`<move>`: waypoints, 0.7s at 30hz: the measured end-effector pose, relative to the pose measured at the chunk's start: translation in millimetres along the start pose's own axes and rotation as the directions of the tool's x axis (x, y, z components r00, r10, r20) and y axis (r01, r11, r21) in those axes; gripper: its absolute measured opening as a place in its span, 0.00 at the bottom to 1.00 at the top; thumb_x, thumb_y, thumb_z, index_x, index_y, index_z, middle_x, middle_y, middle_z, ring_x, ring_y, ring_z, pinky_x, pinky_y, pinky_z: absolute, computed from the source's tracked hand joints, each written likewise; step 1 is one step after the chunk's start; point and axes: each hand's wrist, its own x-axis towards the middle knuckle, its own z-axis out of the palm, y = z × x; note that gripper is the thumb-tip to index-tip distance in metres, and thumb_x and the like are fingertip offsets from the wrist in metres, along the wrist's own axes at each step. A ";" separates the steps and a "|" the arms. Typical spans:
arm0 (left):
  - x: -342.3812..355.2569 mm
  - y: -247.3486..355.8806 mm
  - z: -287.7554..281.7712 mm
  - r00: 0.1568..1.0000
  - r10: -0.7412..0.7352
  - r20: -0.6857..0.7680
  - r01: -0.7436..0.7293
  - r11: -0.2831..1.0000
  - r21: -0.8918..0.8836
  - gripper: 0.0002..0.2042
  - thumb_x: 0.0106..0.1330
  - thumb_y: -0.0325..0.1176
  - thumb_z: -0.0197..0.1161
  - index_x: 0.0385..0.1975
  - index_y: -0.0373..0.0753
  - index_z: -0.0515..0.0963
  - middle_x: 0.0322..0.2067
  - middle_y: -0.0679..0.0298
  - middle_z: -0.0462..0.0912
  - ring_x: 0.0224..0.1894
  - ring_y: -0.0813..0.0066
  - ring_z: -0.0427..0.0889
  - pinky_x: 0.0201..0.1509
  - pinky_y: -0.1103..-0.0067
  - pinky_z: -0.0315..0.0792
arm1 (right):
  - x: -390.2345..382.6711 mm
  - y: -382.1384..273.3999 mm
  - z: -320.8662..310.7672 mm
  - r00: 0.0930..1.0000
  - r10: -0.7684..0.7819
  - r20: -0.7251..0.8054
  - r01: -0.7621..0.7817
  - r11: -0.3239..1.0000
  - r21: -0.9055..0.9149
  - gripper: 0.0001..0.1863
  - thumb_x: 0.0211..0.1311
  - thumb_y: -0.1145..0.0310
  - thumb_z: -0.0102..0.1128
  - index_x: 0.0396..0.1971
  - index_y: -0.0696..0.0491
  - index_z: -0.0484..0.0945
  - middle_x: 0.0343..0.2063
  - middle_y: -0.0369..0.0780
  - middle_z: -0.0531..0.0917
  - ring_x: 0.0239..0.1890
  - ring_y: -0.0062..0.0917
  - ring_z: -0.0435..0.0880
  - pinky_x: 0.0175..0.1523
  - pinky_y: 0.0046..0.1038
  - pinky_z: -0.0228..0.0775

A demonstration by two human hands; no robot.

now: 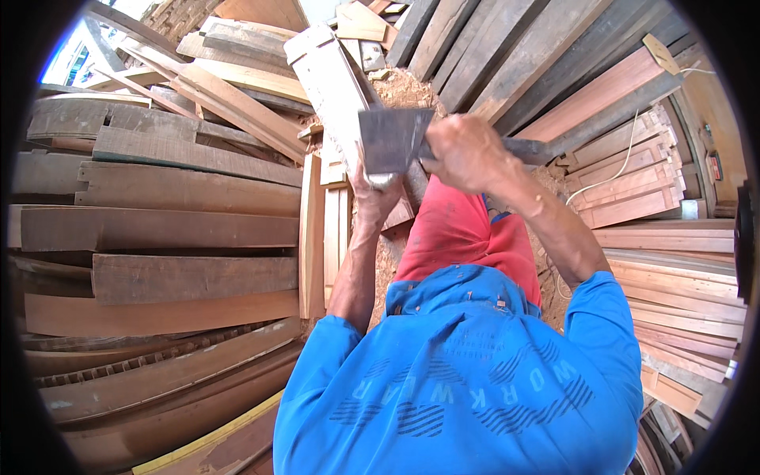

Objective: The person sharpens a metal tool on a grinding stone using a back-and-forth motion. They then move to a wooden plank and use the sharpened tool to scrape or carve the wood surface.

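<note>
My right hand (467, 150) is closed round the handle of a mallet (393, 141) with a dark, block-shaped head. The handle sticks out to the right past my fist. Just below the mallet head, my left hand (376, 198) is closed, its fingers partly hidden by the head. A pale, rounded end shows at the top of that hand; what it belongs to I cannot make out. Beyond both hands, a brightly lit, pale timber piece (328, 87) slants away to the upper left. Its near end lies behind the mallet head and my left hand.
Dark planks (174, 229) are stacked along the left. Long dark beams (507, 63) lean at the upper right. Panelled wooden pieces (629, 178) and a pale cord (633, 150) lie on the right. Wood shavings (404, 87) cover the ground ahead.
</note>
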 end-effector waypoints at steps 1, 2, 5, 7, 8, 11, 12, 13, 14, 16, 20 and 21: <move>-4.6 -0.8 5.4 0.995 -0.085 -0.044 0.085 0.996 0.009 0.19 0.60 0.25 0.73 0.50 0.34 0.75 0.37 0.61 0.85 0.38 0.75 0.84 0.42 0.78 0.78 | -0.4 -2.1 -8.0 0.999 0.032 0.020 -0.032 0.999 0.010 0.17 0.59 0.58 0.70 0.34 0.57 0.78 0.22 0.48 0.84 0.26 0.42 0.87 0.35 0.39 0.82; -0.9 -0.1 8.5 0.983 -0.155 -0.097 0.157 0.987 0.018 0.18 0.60 0.24 0.73 0.49 0.35 0.75 0.35 0.61 0.85 0.37 0.76 0.84 0.40 0.79 0.77 | -0.3 -0.4 -14.8 0.972 -0.042 -0.232 0.078 0.986 0.149 0.17 0.57 0.60 0.70 0.37 0.58 0.79 0.19 0.48 0.82 0.25 0.43 0.86 0.34 0.38 0.81; 14.1 3.0 7.3 0.991 0.039 -0.128 -0.039 0.999 0.007 0.13 0.62 0.26 0.73 0.41 0.34 0.74 0.26 0.63 0.79 0.29 0.77 0.79 0.36 0.79 0.75 | 17.3 -8.6 -49.1 0.819 -0.070 -0.569 0.301 0.897 0.323 0.17 0.55 0.61 0.71 0.33 0.60 0.80 0.19 0.49 0.81 0.25 0.44 0.85 0.32 0.38 0.78; 11.5 -5.9 5.3 0.990 0.008 -0.142 -0.003 0.999 0.032 0.14 0.62 0.26 0.73 0.41 0.34 0.74 0.26 0.62 0.79 0.28 0.77 0.78 0.35 0.78 0.74 | 25.4 -19.1 -71.8 0.737 -0.008 -0.675 0.407 0.803 0.435 0.16 0.55 0.61 0.72 0.31 0.60 0.80 0.18 0.49 0.80 0.25 0.45 0.85 0.32 0.38 0.77; 9.4 -9.2 4.3 0.988 -0.010 -0.152 0.017 0.999 0.045 0.14 0.62 0.26 0.73 0.41 0.34 0.74 0.26 0.62 0.79 0.28 0.77 0.78 0.34 0.78 0.74 | 28.6 -17.0 -75.6 0.699 -0.067 -0.712 0.484 0.777 0.403 0.15 0.56 0.64 0.70 0.36 0.60 0.81 0.25 0.48 0.83 0.29 0.42 0.86 0.38 0.36 0.78; 11.9 0.7 11.5 0.977 -0.043 -0.209 0.041 0.999 -0.012 0.13 0.62 0.27 0.73 0.39 0.35 0.75 0.27 0.62 0.79 0.29 0.76 0.79 0.37 0.76 0.75 | 31.4 -6.9 -69.2 0.687 -0.186 -0.703 0.511 0.811 0.284 0.15 0.57 0.67 0.67 0.41 0.61 0.81 0.32 0.48 0.86 0.34 0.39 0.87 0.44 0.35 0.79; 11.1 5.5 12.4 0.980 -0.038 -0.196 0.032 0.999 -0.034 0.12 0.61 0.27 0.73 0.39 0.34 0.75 0.27 0.62 0.80 0.30 0.76 0.79 0.38 0.76 0.75 | 25.5 -5.2 -50.6 0.757 -0.183 -0.627 0.398 0.890 0.221 0.13 0.56 0.65 0.69 0.33 0.60 0.81 0.26 0.49 0.84 0.30 0.41 0.86 0.39 0.36 0.79; 11.4 11.8 13.9 0.984 -0.027 -0.177 0.016 0.998 -0.060 0.12 0.61 0.27 0.73 0.38 0.34 0.76 0.28 0.61 0.81 0.31 0.76 0.80 0.39 0.75 0.76 | 19.5 -2.8 -35.8 0.867 -0.153 -0.473 0.263 0.949 0.175 0.14 0.56 0.63 0.69 0.31 0.60 0.81 0.23 0.49 0.83 0.28 0.42 0.86 0.38 0.36 0.80; 11.4 15.4 12.2 0.985 -0.016 -0.171 0.003 0.997 -0.077 0.12 0.61 0.27 0.73 0.38 0.34 0.76 0.29 0.61 0.82 0.32 0.75 0.81 0.40 0.75 0.76 | 16.4 -3.9 -19.8 0.945 -0.129 -0.301 0.162 0.983 0.088 0.14 0.55 0.62 0.70 0.28 0.60 0.81 0.21 0.50 0.82 0.26 0.44 0.86 0.36 0.37 0.81; 8.9 -0.8 6.4 0.992 0.073 -0.108 -0.070 0.997 0.027 0.15 0.61 0.26 0.72 0.45 0.32 0.75 0.34 0.61 0.84 0.37 0.77 0.83 0.43 0.77 0.77 | 14.7 -3.1 -8.7 0.999 -0.029 0.012 0.030 0.999 -0.015 0.16 0.55 0.61 0.71 0.30 0.60 0.81 0.22 0.50 0.83 0.27 0.42 0.86 0.38 0.37 0.81; 9.7 -7.9 12.6 0.987 -0.028 -0.159 0.030 0.999 0.014 0.12 0.63 0.27 0.72 0.40 0.33 0.76 0.30 0.63 0.84 0.33 0.79 0.82 0.38 0.79 0.76 | 16.7 -5.8 -30.4 0.988 -0.044 -0.149 0.063 0.991 0.122 0.18 0.54 0.61 0.70 0.36 0.61 0.80 0.23 0.52 0.83 0.29 0.44 0.87 0.39 0.39 0.81; 12.8 -8.3 12.0 0.977 -0.021 -0.211 0.014 0.999 -0.035 0.11 0.63 0.28 0.72 0.38 0.34 0.76 0.28 0.64 0.83 0.31 0.80 0.81 0.36 0.80 0.75 | 19.0 -10.1 -44.4 0.958 -0.070 -0.278 0.130 0.971 0.201 0.19 0.55 0.61 0.68 0.39 0.61 0.80 0.23 0.54 0.83 0.29 0.47 0.87 0.40 0.40 0.83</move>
